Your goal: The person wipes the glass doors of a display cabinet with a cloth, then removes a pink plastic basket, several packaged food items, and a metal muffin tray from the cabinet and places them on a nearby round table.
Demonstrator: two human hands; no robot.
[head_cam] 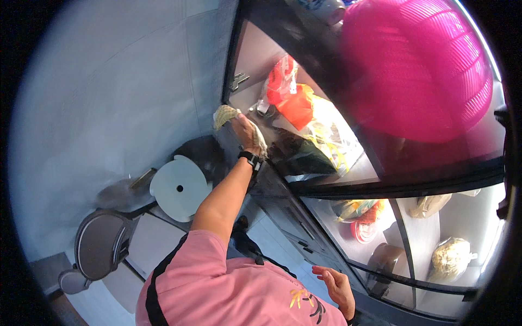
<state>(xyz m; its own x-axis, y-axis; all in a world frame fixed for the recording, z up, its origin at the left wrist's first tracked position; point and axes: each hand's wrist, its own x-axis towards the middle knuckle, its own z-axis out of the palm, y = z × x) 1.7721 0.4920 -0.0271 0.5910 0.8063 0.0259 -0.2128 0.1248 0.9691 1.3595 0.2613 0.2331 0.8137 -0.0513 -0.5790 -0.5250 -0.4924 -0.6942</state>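
Observation:
My left hand (244,132) reaches forward with a pale, checked cloth (225,115) gripped in it. Part of the cloth sticks out past the fingers and part hangs along the palm. A dark watch (252,159) circles that wrist. The hand is at the left edge of a dark-framed cabinet (285,185), near its lit upper compartment; the picture does not settle whether cloth and cabinet touch. Lower right, in front of my pink shirt, my right hand (337,287) is raised with nothing in it, its fingers extended and the thumb apart.
Orange and red bags (295,106) and a white bag (332,122) fill the upper compartment. A large pink ribbed plastic basket (416,73) sits to the right. Lower shelves hold a bagged pale food (450,256). A round white stool-like seat (179,188) and a brown-backed chair (102,244) stand at left.

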